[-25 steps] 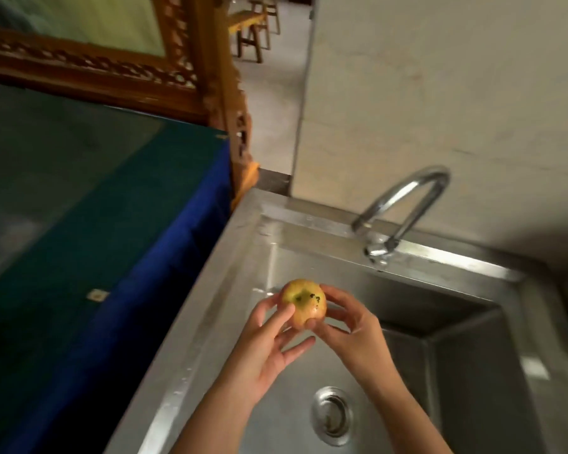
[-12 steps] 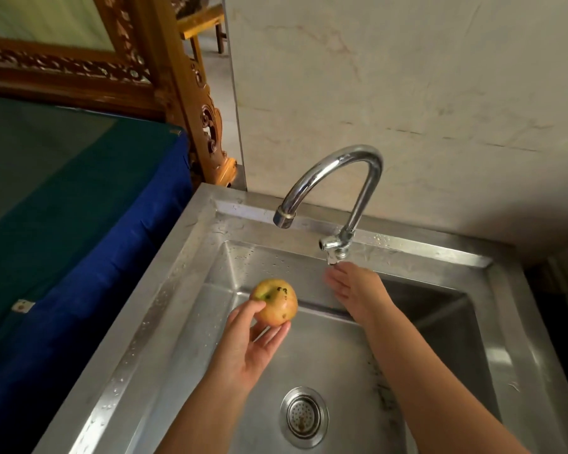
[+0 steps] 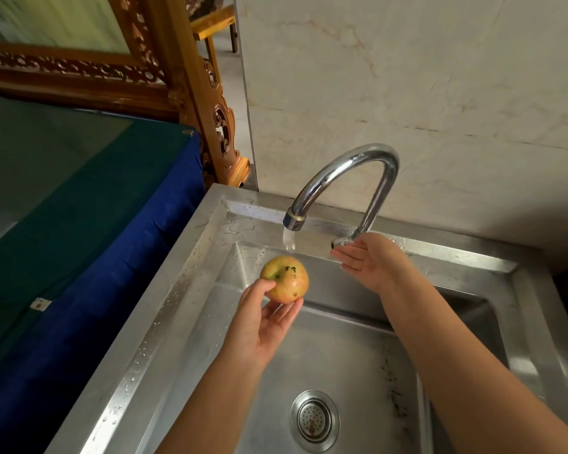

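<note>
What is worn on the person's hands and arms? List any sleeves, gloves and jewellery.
Nothing worn shows. The left hand and right hand are bare, with no gloves, rings or markings visible. The left forearm and right forearm are uncovered to the frame's edge: no sleeve, watch or bracelet appears.

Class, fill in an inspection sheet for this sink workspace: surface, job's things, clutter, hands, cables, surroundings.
Surface: steel sink, droplets on its rim; drain strainer in the basin.
Job's things: apple, yellow-red with dark spots, held over the basin just below the tap spout; short water stream leaving the spout.
Clutter: dark stains on the basin floor.
Hands: left hand holds the apple at its fingertips; right hand, fingers straight, at the tap lever.
Cables: nothing seen.
Surroundings: marbled wall behind; blue cloth on the left; carved wooden frame.
</note>
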`<state>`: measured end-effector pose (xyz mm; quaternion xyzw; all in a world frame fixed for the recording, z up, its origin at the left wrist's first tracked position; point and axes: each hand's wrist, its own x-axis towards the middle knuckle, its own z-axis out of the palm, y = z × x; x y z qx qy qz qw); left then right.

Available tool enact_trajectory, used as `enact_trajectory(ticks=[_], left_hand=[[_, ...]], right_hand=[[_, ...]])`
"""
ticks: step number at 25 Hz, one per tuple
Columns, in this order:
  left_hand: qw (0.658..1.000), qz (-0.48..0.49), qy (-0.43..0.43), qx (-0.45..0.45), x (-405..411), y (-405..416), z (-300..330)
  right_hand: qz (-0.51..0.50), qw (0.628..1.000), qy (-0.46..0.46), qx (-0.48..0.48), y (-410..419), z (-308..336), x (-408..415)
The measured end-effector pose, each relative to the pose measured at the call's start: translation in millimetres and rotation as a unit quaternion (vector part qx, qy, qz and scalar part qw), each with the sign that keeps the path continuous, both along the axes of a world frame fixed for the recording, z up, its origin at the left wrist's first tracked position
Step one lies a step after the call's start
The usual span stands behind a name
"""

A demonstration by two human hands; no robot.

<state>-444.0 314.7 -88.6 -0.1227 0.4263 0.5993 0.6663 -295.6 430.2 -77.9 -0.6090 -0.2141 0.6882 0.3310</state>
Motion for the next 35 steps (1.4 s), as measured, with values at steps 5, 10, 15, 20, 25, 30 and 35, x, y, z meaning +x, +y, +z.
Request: enact_trajectory(ticks=[5, 10, 15, 20, 25, 30, 35], left_hand=[[1.000, 0.020, -0.004, 0.009, -4, 4, -2], [0.960, -0.041, 0.254, 0.114, -11, 1, 0], [0.752, -0.147, 0.626, 0.146, -23, -4, 7], [0.875, -0.248, 0.367, 0.197, -35, -1, 11], [0.903, -0.279, 0.271, 0.184, -42, 1, 10], [0.985, -0.164, 0.050, 0.029, -20, 10, 13], [0.987, -0.021, -0.160, -0.011, -4, 9, 14]], right_hand=[[0.002, 1.000, 0.004, 0.031, -22, -8, -1], [0.189, 0.963, 0.096, 0.164, -65, -13, -27], [0.150, 0.957, 0.219, 0.120, -79, -19, -41], [0.152, 0.952, 0.267, -0.002, -84, -21, -40], [0.274, 0.952, 0.133, -0.037, -71, -14, -38], [0.231, 0.970, -0.082, 0.000, -49, -12, -21], [-0.013, 0.983, -0.167, 0.079, -11, -18, -5]])
